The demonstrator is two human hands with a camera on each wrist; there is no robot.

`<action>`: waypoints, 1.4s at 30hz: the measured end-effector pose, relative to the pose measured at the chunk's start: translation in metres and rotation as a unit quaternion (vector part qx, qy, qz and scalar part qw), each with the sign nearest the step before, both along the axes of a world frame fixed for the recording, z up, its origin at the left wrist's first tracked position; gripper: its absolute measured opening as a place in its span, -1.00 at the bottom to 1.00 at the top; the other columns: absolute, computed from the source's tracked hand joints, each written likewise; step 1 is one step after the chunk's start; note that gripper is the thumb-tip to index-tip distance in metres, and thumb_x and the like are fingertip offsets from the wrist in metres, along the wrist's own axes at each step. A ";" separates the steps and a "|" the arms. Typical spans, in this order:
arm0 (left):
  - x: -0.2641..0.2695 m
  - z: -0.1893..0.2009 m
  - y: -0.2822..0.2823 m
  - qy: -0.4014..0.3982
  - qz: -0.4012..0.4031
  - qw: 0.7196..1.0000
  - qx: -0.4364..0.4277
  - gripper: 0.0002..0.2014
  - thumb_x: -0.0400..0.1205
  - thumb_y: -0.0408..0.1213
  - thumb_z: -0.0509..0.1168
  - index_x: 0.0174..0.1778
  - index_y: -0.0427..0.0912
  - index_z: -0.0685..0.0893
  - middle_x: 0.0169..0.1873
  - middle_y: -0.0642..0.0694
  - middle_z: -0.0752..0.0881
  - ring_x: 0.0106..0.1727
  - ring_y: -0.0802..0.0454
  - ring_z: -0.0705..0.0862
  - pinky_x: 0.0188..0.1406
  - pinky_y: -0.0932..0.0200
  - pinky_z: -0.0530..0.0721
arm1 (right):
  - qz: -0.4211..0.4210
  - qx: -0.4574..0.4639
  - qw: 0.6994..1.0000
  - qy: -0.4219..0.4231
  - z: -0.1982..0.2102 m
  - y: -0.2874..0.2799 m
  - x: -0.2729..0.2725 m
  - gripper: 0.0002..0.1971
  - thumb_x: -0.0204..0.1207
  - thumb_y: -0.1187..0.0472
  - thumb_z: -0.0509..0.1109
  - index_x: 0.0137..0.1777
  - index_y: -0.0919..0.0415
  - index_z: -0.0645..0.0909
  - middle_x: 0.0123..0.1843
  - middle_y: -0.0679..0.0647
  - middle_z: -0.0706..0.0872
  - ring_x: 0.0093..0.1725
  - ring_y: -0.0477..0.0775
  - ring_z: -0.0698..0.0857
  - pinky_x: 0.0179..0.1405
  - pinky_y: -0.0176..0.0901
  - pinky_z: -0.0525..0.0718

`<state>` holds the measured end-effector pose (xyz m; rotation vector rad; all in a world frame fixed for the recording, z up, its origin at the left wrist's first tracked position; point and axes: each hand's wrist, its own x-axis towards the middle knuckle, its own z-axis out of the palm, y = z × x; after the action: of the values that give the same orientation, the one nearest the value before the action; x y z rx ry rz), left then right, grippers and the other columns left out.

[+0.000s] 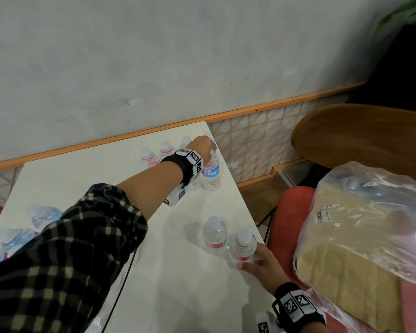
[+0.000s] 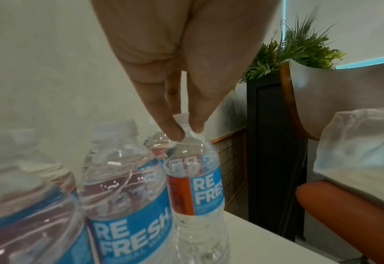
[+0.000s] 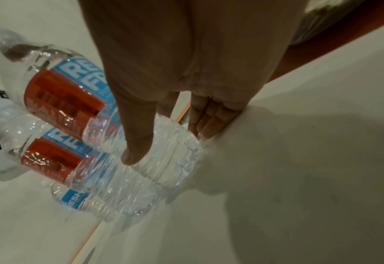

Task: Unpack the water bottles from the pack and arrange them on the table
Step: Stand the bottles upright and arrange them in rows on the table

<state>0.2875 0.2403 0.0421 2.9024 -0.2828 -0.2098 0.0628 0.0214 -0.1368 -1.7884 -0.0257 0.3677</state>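
Clear water bottles with blue and red labels stand on the white table (image 1: 82, 169). My left hand (image 1: 207, 150) reaches to the far right corner and pinches the neck of one upright bottle (image 1: 211, 173) from above. In the left wrist view its fingertips (image 2: 175, 134) hold that bottle (image 2: 197, 187) just under the cap, next to a neighbour bottle (image 2: 127, 187). My right hand (image 1: 250, 258) grips the lower body of a bottle (image 1: 242, 246) standing at the table's right edge, beside another bottle (image 1: 214, 234). In the right wrist view the thumb (image 3: 136, 148) wraps that bottle (image 3: 164, 169).
Three more bottles (image 1: 166, 149) line up along the wall at the back. The torn plastic pack (image 1: 41, 216) with bottles lies at the table's left side. A red chair (image 1: 291, 212) on the right carries a large plastic bag (image 1: 360, 236). A wooden chair back (image 1: 358, 140) stands behind.
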 end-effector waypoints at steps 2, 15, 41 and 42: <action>0.000 -0.001 0.000 -0.009 -0.004 1.000 0.006 -0.71 0.66 -0.46 0.12 0.21 -0.35 0.67 0.24 -0.26 0.58 0.31 -0.19 0.57 0.26 0.09 0.47 | -0.002 -0.001 1.000 0.000 0.001 0.000 0.000 -0.42 0.04 -0.13 0.59 0.14 -0.12 0.66 0.15 -0.10 0.71 0.20 -0.11 0.63 0.20 -0.16 0.56; -0.001 -0.017 0.001 -0.029 0.014 0.999 -0.007 -0.62 0.62 -0.31 0.31 0.37 -0.19 0.55 0.31 -0.23 0.52 0.30 -0.18 0.55 0.22 0.07 0.52 | -0.002 -0.016 1.000 0.002 -0.001 0.001 -0.001 -0.33 0.02 -0.17 0.63 0.21 -0.12 0.65 0.19 -0.14 0.70 0.25 -0.09 0.61 0.27 -0.05 0.58; -0.129 0.001 0.012 0.159 -0.082 0.971 -0.159 -0.64 0.55 0.12 0.35 0.14 -0.01 0.71 0.11 0.10 0.73 0.08 0.11 0.70 0.18 0.20 0.60 | -0.022 -0.161 0.987 0.013 -0.006 0.014 0.012 -0.42 0.24 -0.17 0.56 0.29 -0.12 0.57 0.14 0.02 0.62 0.22 0.14 0.57 0.36 0.14 0.49; -0.133 -0.002 0.013 0.187 -0.082 0.967 -0.154 -0.60 0.52 0.16 0.37 0.17 0.03 0.70 0.13 0.14 0.72 0.11 0.14 0.69 0.22 0.21 0.59 | -0.024 -0.161 0.987 0.019 -0.004 0.015 0.015 -0.45 0.29 -0.09 0.57 0.30 -0.09 0.57 0.14 0.04 0.62 0.20 0.14 0.57 0.35 0.12 0.50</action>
<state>0.1542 0.2534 0.0405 2.4705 -0.4425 -0.6672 0.0775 0.0368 -0.1409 -2.0959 0.1097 0.3873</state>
